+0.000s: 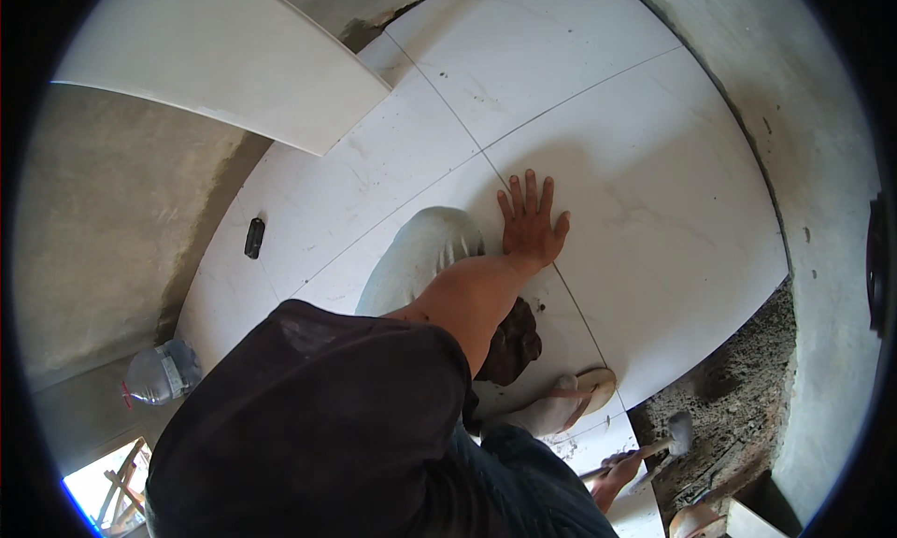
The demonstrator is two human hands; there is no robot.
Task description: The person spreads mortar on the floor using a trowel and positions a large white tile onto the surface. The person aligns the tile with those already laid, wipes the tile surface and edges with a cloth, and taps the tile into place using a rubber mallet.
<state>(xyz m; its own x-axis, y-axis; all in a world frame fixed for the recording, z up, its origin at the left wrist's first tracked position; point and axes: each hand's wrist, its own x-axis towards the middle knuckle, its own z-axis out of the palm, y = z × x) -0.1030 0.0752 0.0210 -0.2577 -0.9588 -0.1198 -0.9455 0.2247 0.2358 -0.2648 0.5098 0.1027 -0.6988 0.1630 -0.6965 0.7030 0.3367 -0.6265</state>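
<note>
My left hand point(533, 225) lies palm down on the large white floor tiles point(645, 187), beside a joint line, its fingers spread. Nothing is in it. At the lower right, my right hand point(617, 477) is closed round the handle of a mallet point(680, 432) with a grey head. That head is over a patch of rough, dark bedding point(729, 379) at the tiles' edge. My bent knee point(434, 239) rests near the left forearm. A sandalled foot point(589, 393) is on the tiles between the two hands. Dark crumpled cloth point(514, 346) shows under my left arm.
A pale flat panel point(224, 61) juts in at upper left. A small black object point(254, 239) lies on the tiles. A clear plastic jug point(163, 374) stands at left. Grey walls point(832, 164) bound both sides. Partly visible items point(738, 519) sit at the lower right.
</note>
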